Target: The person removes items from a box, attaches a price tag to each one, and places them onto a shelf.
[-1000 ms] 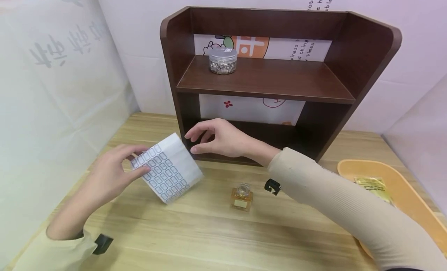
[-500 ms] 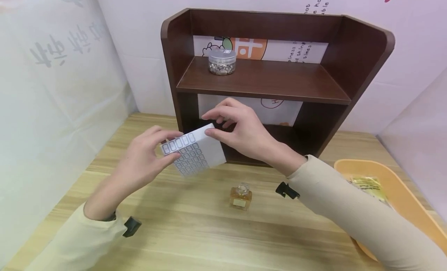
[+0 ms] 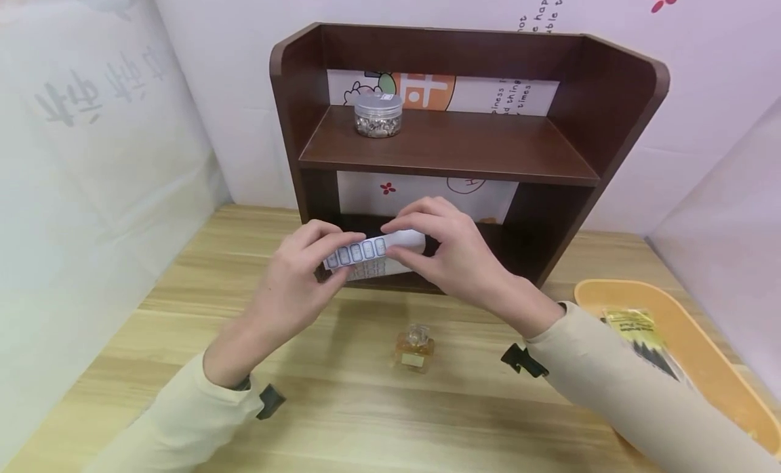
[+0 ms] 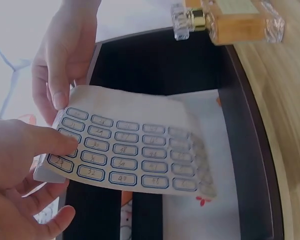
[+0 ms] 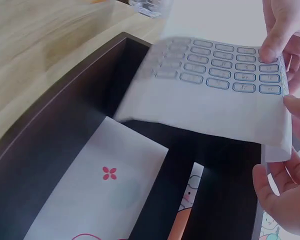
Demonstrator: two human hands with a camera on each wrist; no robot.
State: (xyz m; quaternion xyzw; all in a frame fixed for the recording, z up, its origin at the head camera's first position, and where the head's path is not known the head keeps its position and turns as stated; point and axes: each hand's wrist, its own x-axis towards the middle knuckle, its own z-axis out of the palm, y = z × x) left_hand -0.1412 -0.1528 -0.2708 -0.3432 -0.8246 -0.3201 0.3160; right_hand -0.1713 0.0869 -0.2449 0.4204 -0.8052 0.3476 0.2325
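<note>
A folded white sheet of stick-on labels (image 3: 368, 249), with rows of blue-framed labels bearing handwritten numbers, is held up before the lower opening of the dark brown shelf (image 3: 448, 176). My left hand (image 3: 302, 268) pinches its labelled end between thumb and fingers. At the blank end, my right hand (image 3: 454, 246) grips the top edge with thumb and forefinger. In the left wrist view the sheet (image 4: 125, 145) hangs curved from its held edge. Below the hands, a small amber perfume bottle (image 3: 413, 352) with a clear stopper stands on the wooden table.
A clear lidded jar (image 3: 378, 115) of small silvery pieces stands on the upper shelf board, left side. To the right, an orange tray (image 3: 677, 310) holds a yellow-topped packet (image 3: 631, 324) with dark contents, partly behind the right sleeve. White sheeting covers the walls.
Both hands have moved right with the label sheet, toward the shelf's lower opening, and it has tilted so its edge faces me. My right hand, apart from it at first, now grips it.
</note>
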